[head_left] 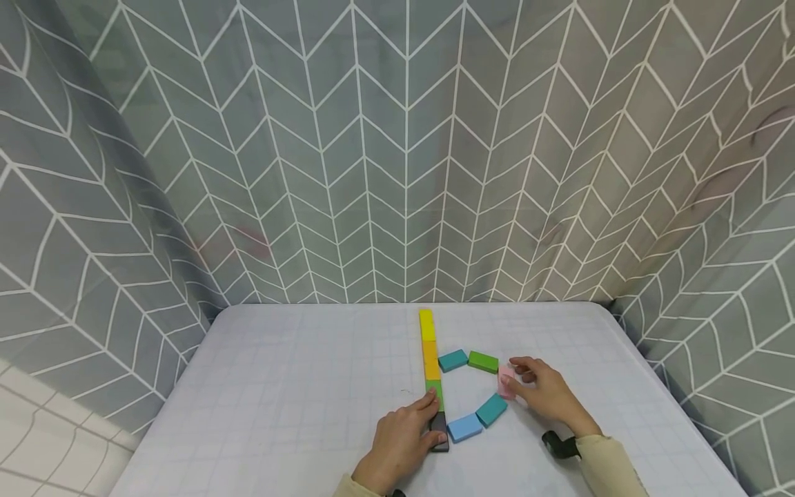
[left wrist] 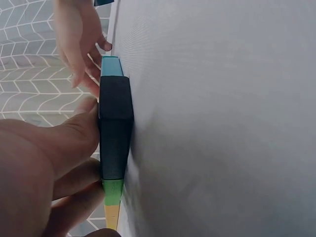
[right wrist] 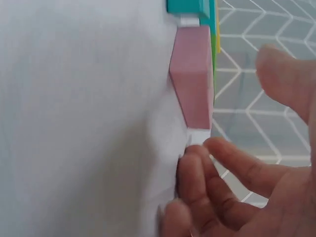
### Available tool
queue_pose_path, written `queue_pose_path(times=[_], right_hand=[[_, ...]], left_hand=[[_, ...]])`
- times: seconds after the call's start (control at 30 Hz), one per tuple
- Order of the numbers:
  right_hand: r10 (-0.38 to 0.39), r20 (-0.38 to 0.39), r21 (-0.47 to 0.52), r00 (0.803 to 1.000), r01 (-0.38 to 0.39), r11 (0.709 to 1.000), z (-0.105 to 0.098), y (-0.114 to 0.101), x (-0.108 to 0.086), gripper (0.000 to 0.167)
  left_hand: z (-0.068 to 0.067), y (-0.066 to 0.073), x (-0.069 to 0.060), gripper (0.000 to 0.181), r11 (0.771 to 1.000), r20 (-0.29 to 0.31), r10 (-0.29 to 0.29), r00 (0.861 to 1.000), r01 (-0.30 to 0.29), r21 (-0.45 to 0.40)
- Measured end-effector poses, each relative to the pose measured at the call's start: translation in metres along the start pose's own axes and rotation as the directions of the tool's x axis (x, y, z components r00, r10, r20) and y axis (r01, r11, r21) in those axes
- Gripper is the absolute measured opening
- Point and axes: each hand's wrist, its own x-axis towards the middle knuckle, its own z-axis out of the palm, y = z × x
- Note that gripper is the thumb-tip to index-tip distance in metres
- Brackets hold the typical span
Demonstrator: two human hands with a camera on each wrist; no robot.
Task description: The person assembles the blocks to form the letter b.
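Note:
My left hand point(head_left: 404, 435) rests on the lower end of a straight row of blocks. Its thumb and fingers touch the tops of the black block point(head_left: 439, 422) and the green block point(left wrist: 113, 190) beyond it. My right hand point(head_left: 546, 390) hovers over the pink block point(head_left: 506, 382). From the right wrist, the thumb stands apart from this pink block point(right wrist: 191, 74) and the loosely bent fingers lie just past its end, gripping nothing. Next to the pink block are a green block point(head_left: 483, 362) and a teal block point(head_left: 492, 410).
Yellow point(head_left: 426, 324) and orange point(head_left: 431, 360) blocks form the row's far part. A blue-teal block point(head_left: 453, 360) and a light blue block point(head_left: 464, 428) finish a curve beside the row. The white table point(head_left: 279, 386) meets patterned curtains point(head_left: 385, 172) behind and at the sides.

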Motion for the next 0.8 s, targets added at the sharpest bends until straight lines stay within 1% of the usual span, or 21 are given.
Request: queue_pose_path(times=[0.07, 0.13, 0.23, 0.33, 0.47, 0.57, 0.63, 0.7, 0.73, 0.77, 0.8], right_hand=[[0.027, 0.016, 0.045, 1.000, -0.027, 0.999, -0.003, 0.005, 0.001, 0.056], [0.066, 0.040, 0.097, 0.997, -0.070, 0.993, -0.006, 0.010, 0.003, 0.057], [0.130, 0.079, 0.167, 0.988, -0.142, 0.976, -0.010, 0.016, 0.002, 0.059], [0.178, 0.109, 0.217, 0.978, -0.198, 0.956, -0.013, 0.020, 0.000, 0.060], [0.189, 0.119, 0.236, 0.975, -0.213, 0.948, -0.015, 0.024, -0.003, 0.058], [0.176, 0.115, 0.246, 0.978, -0.199, 0.949, -0.015, 0.026, -0.003, 0.056], [0.165, 0.112, 0.256, 0.980, -0.189, 0.948, -0.015, 0.027, -0.002, 0.056], [0.153, 0.106, 0.267, 0.982, -0.177, 0.947, -0.015, 0.030, -0.001, 0.056], [0.143, 0.103, 0.273, 0.984, -0.166, 0.947, -0.015, 0.031, 0.000, 0.056], [0.133, 0.100, 0.282, 0.986, -0.156, 0.947, -0.015, 0.032, 0.000, 0.055], [0.125, 0.098, 0.292, 0.987, -0.148, 0.945, -0.015, 0.034, 0.001, 0.054]], left_hand=[[0.000, -0.001, 0.000, 0.063, 1.000, 0.005, 0.005, 1.000, -0.005, -0.002], [0.000, -0.001, -0.001, 0.063, 1.000, 0.006, 0.012, 1.000, -0.012, 0.003], [0.000, -0.001, -0.001, 0.063, 1.000, 0.004, 0.021, 1.000, -0.021, 0.016], [0.000, 0.000, -0.001, 0.063, 0.999, 0.004, 0.031, 0.999, -0.032, 0.026], [0.000, 0.000, -0.001, 0.064, 0.998, -0.004, 0.050, 0.999, -0.050, 0.025], [-0.003, -0.003, -0.001, 0.068, 0.998, -0.039, 0.059, 0.997, -0.059, 0.002], [-0.006, -0.008, -0.001, 0.071, 0.998, -0.073, 0.051, 0.996, -0.053, -0.032], [-0.009, -0.017, 0.001, 0.075, 0.996, -0.119, 0.026, 0.993, -0.036, -0.083], [-0.010, -0.023, 0.002, 0.077, 0.992, -0.140, 0.004, 0.990, -0.022, -0.120], [-0.011, -0.031, 0.004, 0.079, 0.984, -0.145, -0.020, 0.989, -0.006, -0.176], [-0.012, -0.037, 0.005, 0.080, 0.970, -0.144, -0.049, 0.988, 0.013, -0.242]])
